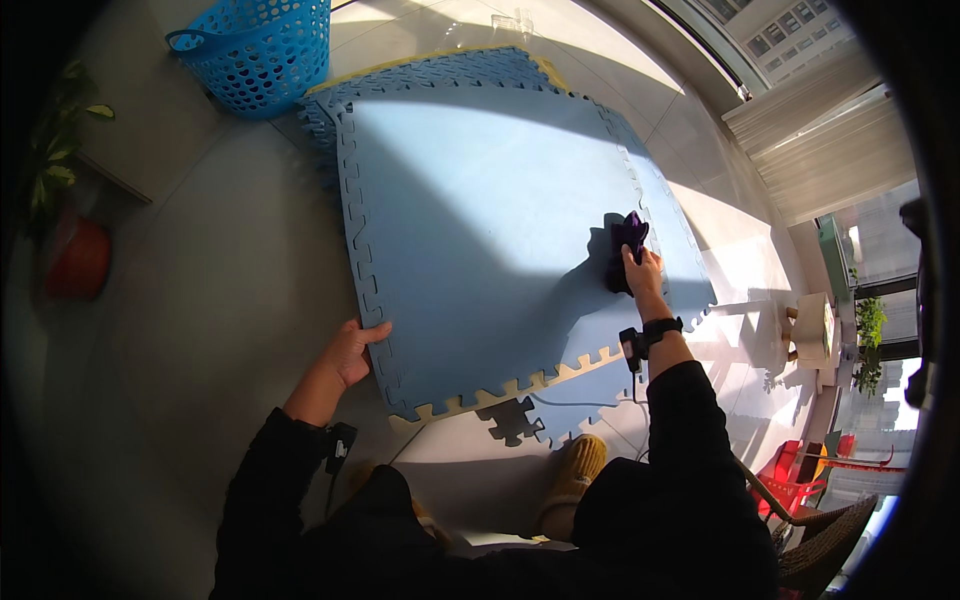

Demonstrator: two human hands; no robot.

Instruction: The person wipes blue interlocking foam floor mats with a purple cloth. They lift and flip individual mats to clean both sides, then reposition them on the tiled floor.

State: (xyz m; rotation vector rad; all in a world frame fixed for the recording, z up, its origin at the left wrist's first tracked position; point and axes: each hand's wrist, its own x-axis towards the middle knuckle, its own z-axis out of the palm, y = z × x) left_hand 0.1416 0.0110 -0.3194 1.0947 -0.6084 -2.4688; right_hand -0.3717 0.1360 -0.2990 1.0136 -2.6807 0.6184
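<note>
A large blue interlocking foam floor mat (465, 247) with a pale yellow underside lies before me, lifted off the floor on a stack of textured blue foam mats (450, 69). My left hand (356, 351) grips its left edge, thumb on top and the fingers hidden beneath. On the right part of the mat, my right hand (643, 271) holds a crumpled dark purple cloth (628, 247) against the surface. Both wrists carry small black devices with cables. Sunlight and shadows of my arm and the cloth fall across the mat.
A blue plastic basket (259, 64) stands at the upper left, beside the stack. Under the near edge show a dark foam piece (511, 420) and another blue mat (577, 409). A potted plant (75, 259) is far left; a small stool (814, 330) and wicker chair (825, 544) are right.
</note>
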